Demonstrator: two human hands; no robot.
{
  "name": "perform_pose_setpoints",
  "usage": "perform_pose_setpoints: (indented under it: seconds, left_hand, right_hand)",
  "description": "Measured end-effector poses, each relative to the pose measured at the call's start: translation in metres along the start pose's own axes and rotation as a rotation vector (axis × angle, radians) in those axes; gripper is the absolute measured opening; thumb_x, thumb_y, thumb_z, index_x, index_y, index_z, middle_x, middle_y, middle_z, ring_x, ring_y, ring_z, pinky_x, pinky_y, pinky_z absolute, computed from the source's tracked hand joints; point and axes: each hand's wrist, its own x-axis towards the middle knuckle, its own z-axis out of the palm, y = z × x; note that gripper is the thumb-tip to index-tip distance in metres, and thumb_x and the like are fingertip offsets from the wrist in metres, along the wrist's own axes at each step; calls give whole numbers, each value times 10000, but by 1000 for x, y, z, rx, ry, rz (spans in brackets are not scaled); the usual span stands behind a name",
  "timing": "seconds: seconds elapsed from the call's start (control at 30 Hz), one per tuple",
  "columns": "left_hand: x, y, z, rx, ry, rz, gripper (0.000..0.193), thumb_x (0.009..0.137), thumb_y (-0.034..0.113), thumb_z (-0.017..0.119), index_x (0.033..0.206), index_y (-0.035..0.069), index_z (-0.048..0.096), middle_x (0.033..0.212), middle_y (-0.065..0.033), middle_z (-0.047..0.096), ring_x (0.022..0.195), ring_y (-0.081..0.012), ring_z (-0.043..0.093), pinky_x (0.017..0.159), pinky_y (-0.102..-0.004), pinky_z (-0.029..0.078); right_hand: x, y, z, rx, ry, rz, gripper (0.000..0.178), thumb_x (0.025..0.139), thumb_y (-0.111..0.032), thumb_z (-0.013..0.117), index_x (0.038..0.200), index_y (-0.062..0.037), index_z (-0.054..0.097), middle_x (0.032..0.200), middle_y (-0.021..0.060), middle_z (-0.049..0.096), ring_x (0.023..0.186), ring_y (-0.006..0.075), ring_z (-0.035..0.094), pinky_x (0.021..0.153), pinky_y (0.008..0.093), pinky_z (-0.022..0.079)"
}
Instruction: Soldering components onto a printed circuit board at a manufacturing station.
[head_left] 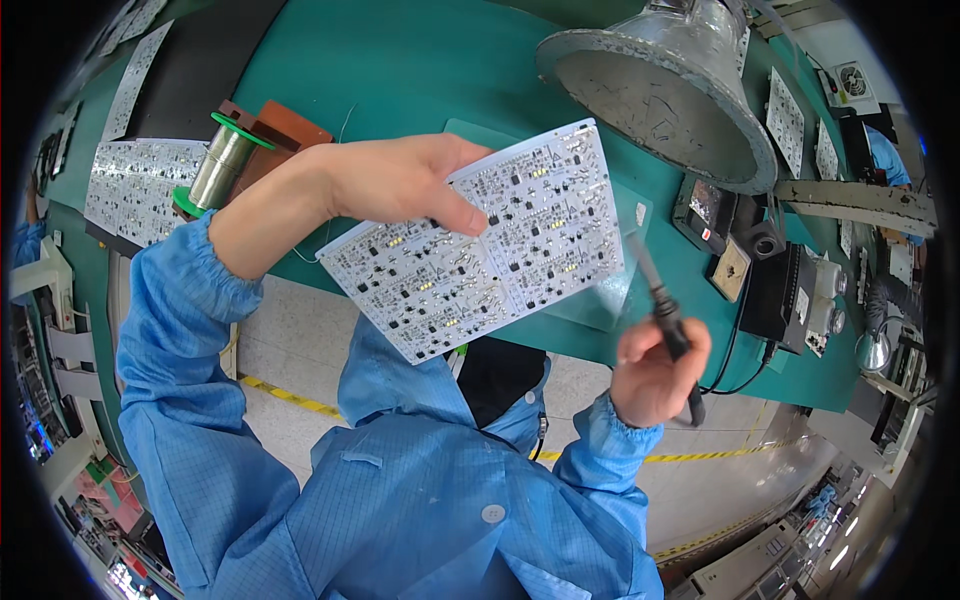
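Observation:
My left hand point(405, 180) grips a white printed circuit board panel point(545, 225) by its far edge, with the thumb on the populated face. The panel is tilted above the near edge of the bench, and small black parts and rows of yellowish ones cover it. To its right, my right hand point(662, 372) is closed round the black handle of a soldering iron point(668, 312). The iron's silver shaft points up and away, blurred by motion, and stands apart from the panel. Part of a translucent sheet point(600, 300) shows beneath the panel.
A solder wire spool point(218, 165) on a brown stand is at the left, beside more white boards point(140, 185). A metal fume hood point(660, 95) overhangs the far right. Below it are a sponge tray point(728, 270) and a black box point(778, 305) with a cable on the green mat point(380, 70).

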Motion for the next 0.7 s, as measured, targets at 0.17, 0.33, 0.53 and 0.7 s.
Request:
perform_pose_setpoints:
  seconds: [0.17, 0.33, 0.53, 0.7]
  left_hand:
    - [-10, 21, 21, 127, -138, 174, 495, 841, 84, 590, 1293, -45, 435, 1162, -149, 607, 1024, -212, 588, 898, -332, 464]
    - [-31, 75, 63, 651, -274, -4, 511, 839, 43, 572, 1314, -18, 394, 1072, -182, 605, 956, -285, 598, 818, -348, 489]
    - [-43, 72, 108, 1126, 20, 373, 527, 783, 39, 602, 1281, 4, 435, 1181, -213, 532, 926, -310, 581, 810, -365, 492]
    - [-54, 72, 97, 1007, 144, 408, 744, 640, 196, 785, 1273, -10, 452, 1249, -244, 504, 1107, -394, 529, 906, -464, 444]
  right_hand:
    - [10, 1, 12, -470, 100, -315, 462, 857, -148, 618, 1270, -32, 447, 1094, 207, 605, 983, 285, 592, 886, 411, 458]
    - [4, -1, 7, -556, -150, -233, 484, 727, -44, 745, 1153, 9, 521, 1075, 229, 613, 937, 293, 619, 877, 418, 479]
    - [-11, 16, 7, -333, 119, -280, 310, 838, -239, 540, 1059, -29, 595, 1104, 210, 601, 978, 337, 613, 805, 454, 533]
    - [-18, 9, 5, 71, 266, -2, 324, 720, -264, 603, 984, -76, 614, 1031, 107, 630, 1081, 345, 564, 904, 490, 468]
